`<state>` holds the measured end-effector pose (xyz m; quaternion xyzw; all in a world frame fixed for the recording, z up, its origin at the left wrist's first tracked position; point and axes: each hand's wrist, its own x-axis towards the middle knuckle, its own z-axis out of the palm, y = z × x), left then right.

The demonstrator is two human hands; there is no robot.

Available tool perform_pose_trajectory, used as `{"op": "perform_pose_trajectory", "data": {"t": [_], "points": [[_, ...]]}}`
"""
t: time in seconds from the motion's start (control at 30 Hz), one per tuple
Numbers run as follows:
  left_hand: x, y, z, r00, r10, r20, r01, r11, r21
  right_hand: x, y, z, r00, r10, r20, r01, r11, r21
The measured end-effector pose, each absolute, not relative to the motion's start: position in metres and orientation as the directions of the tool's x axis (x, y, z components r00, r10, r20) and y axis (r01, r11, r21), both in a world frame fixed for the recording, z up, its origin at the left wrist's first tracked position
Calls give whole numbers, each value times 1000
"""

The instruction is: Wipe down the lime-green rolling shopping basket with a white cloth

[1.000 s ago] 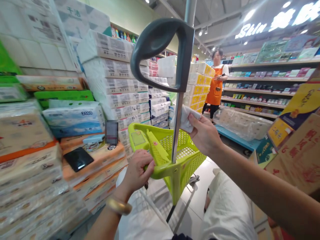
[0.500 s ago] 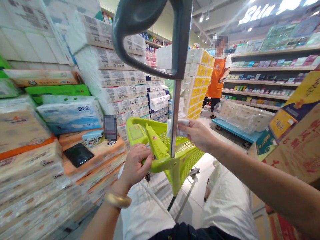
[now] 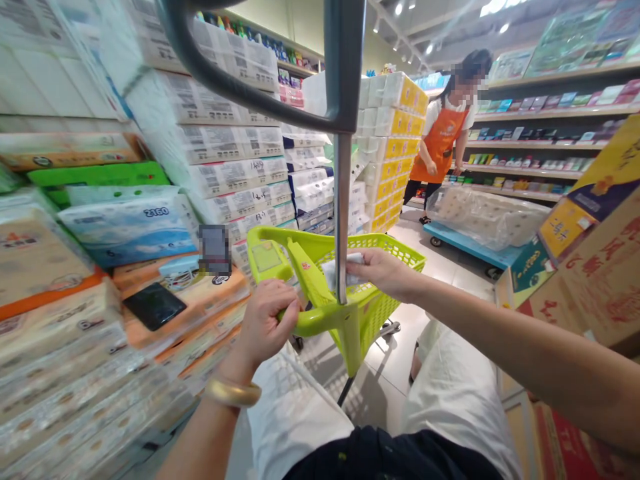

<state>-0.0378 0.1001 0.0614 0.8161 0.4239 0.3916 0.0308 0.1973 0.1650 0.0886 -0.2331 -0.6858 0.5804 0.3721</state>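
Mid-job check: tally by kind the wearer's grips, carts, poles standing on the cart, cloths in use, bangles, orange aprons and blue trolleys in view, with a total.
Grips: 2, left grip and right grip
Cart: 1
Pole: 1
Cloth: 1
Bangle: 1
Apron: 1
Trolley: 1
Total: 8

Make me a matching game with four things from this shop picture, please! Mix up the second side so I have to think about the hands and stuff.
Things:
1. Left hand
2. Right hand
3. Bracelet
4. Low trolley

Matches:
A. Gold-coloured
B. Blue, with a wrapped pack on top
C. Curled over the rim of the green cart
D. Holding a white cloth at the metal pole

Right pairs: 1-C, 2-D, 3-A, 4-B
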Motion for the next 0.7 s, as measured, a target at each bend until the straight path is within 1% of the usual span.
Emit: {"op": "perform_pose_trajectory", "data": {"t": [0.07,0.13,0.2,0.27,0.33,0.4,0.47,0.57,0.63,0.7], "points": [[-38,100,62,340,703,625,662,-651,372,197,166,106,-568,761,313,-225,223,-949],[-38,100,63,350,683,641,649,-670,360,196,165,111,-523,779,346,-280,227,-933],[-39,100,63,352,674,649,644,-678,355,196,162,103,-534,787,309,-221,223,-949],[-40,101,62,350,674,650,646,-676,353,195,159,91,-577,785,227,-80,222,-972],[-41,101,61,353,669,654,647,-679,345,195,158,87,-594,785,174,34,240,-970],[-42,101,61,364,660,658,643,-689,335,194,158,99,-577,790,207,44,283,-958],[-42,102,60,365,656,660,643,-690,331,193,158,125,-521,796,308,-40,338,-940],[-43,102,58,364,645,672,645,-695,318,188,155,164,-362,809,464,-235,402,-885],[-44,102,58,363,650,668,650,-690,318,184,152,177,-256,821,510,-330,422,-844],[-48,101,59,366,661,655,644,-688,335,181,150,182,-206,835,511,-372,416,-830]]}}
